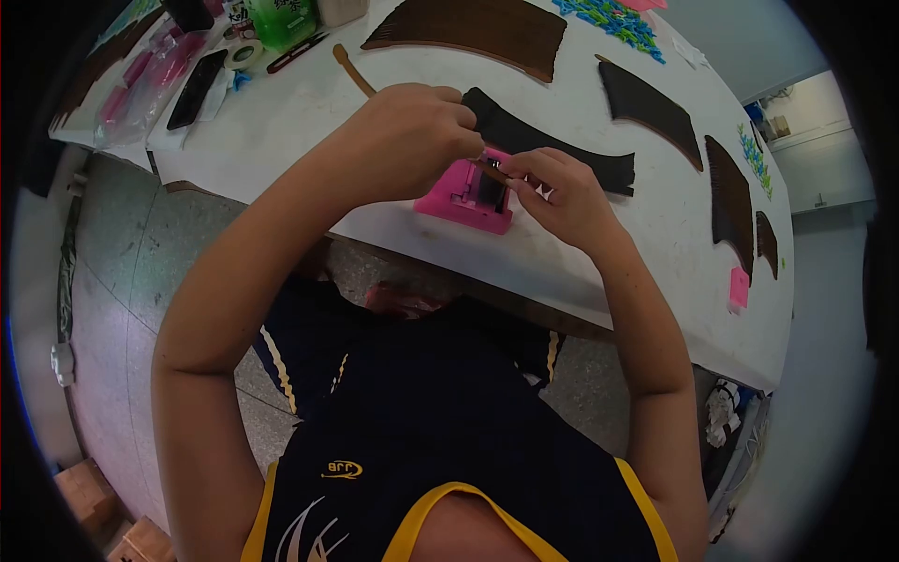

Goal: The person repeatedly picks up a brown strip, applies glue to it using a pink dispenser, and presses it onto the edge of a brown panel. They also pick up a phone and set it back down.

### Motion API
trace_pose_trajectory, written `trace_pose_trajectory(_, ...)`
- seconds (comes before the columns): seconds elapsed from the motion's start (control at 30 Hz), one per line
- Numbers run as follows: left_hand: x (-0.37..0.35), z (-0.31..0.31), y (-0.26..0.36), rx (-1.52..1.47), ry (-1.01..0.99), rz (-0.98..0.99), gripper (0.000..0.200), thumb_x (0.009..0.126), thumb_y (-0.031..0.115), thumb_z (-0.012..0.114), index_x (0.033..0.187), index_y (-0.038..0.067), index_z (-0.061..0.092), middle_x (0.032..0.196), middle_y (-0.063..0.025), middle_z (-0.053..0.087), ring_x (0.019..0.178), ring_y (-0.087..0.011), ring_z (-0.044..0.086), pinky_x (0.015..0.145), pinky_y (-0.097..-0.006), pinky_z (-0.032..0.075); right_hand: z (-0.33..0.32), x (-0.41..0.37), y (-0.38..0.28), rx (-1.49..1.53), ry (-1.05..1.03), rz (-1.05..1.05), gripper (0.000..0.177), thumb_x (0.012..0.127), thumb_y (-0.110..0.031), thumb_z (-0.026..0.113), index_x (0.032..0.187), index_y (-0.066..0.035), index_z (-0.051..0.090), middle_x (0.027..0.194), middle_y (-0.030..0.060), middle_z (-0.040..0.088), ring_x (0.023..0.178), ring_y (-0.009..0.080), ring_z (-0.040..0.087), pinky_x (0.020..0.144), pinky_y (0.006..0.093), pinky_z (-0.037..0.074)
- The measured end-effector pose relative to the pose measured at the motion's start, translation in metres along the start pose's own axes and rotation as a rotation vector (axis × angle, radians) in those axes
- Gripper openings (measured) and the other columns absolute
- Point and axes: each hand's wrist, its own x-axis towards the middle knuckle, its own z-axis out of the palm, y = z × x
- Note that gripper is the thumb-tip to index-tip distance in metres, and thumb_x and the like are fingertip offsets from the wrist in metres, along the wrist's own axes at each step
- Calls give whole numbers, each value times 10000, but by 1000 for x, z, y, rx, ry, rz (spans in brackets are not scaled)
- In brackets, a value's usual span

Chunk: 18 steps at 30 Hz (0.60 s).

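A thin brown strip (491,172) runs between my two hands over a small pink device (459,212) with a dark middle part, near the table's front edge. My left hand (417,136) is closed on the strip, and a brown length of it seems to come out beyond the knuckles toward the upper left. At the strip's other end, the thumb and fingers of my right hand (562,195) pinch it. Just behind the device lies a long black piece (552,150) with ragged ends. My fingers partly hide the strip and the device's top.
Dark brown flat pieces (468,36) lie across the white table (309,122), several to the right. Blue and green clips (613,23) are heaped at the back. A phone (197,89), tape roll (245,54) and green bottle (281,21) stand left. A pink block (739,289) sits right.
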Motion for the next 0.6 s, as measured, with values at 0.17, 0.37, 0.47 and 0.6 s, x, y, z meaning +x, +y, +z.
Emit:
trace_pose_trajectory(0.17, -10, 19, 4, -67, 75, -30, 214, 758, 40, 759, 954, 119, 795, 921, -19, 724, 942, -219, 674, 792, -361, 584, -4, -6, 4, -41, -10, -60, 256, 886, 48, 717, 1119, -47, 766, 941, 75, 723, 771, 175, 684, 664, 297, 564)
trace_pose_trajectory(0.37, -9, 35, 7, -124, 127, -4, 270, 741, 23, 778, 1001, 94, 764, 903, -37, 701, 907, -249, 665, 759, -383, 578, -9, -13, 6, -96, -17, -43, 234, 878, 27, 718, 1084, -63, 784, 936, 78, 732, 793, 205, 700, 663, 321, 579)
trace_pose_trajectory(0.47, -8, 39, 8, -140, 144, -3, 260, 749, 32, 785, 1001, 97, 764, 899, -43, 701, 899, -253, 667, 749, -385, 578, -9, -15, 7, -107, -5, -24, 203, 881, -4, 726, 1057, -81, 793, 933, 75, 741, 810, 230, 714, 660, 340, 586)
trace_pose_trajectory(0.6, -9, 38, 7, -147, 158, 5, 255, 756, 36, 787, 1002, 97, 765, 893, -47, 702, 891, -256, 668, 741, -390, 578, -7, -16, 5, -96, 6, -19, 201, 873, 0, 727, 1045, -80, 792, 920, 73, 737, 802, 230, 708, 659, 340, 582)
